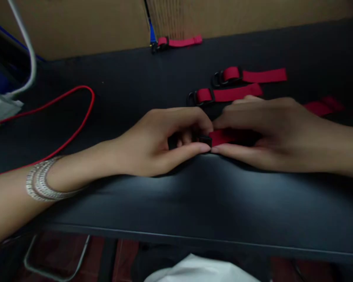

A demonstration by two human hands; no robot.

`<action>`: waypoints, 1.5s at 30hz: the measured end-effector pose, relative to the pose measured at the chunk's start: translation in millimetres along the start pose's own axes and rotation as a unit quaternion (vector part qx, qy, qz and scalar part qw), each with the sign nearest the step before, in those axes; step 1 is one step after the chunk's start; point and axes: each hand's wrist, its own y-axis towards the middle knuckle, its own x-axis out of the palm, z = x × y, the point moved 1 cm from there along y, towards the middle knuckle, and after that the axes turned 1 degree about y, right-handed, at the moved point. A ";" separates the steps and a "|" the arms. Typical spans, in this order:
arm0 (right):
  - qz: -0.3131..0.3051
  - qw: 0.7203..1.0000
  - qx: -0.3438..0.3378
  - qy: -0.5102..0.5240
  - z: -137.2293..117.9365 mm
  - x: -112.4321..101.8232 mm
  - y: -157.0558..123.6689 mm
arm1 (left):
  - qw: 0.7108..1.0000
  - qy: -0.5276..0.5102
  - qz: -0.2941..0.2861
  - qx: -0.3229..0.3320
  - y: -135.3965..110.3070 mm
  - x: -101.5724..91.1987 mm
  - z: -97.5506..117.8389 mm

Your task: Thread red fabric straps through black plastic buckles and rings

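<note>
While my left hand [164, 143] pinches the black buckle [205, 140] and my right hand [272, 133] grips the red strap [223, 136] just in front of the spare strap [232, 94], I should keep it flat and tight.

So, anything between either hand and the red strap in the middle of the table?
Nothing visible. The left hand pinches the black buckle at its end, and the right hand holds the red strap itself. Behind the hands lie two more red straps, and the red cable is off left, all apart.
</note>
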 end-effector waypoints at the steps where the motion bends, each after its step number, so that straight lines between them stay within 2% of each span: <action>1: 0.005 1.000 -0.008 0.001 0.3 -0.1 -0.1 | 1.000 0.000 -0.003 -0.004 0.3 -0.1 0.0; 16: -0.005 1.000 0.007 0.003 0.0 -2.0 -0.1 | 0.999 0.004 0.004 0.037 0.0 -0.6 -0.4; 37: -0.007 1.000 0.029 0.007 0.5 -0.9 -0.3 | 1.000 -0.003 -0.006 0.019 0.7 -0.3 -0.1; 45: 0.002 1.000 0.022 0.001 0.6 -0.2 -0.5 | 0.999 0.004 -0.005 0.044 1.1 -0.3 -1.2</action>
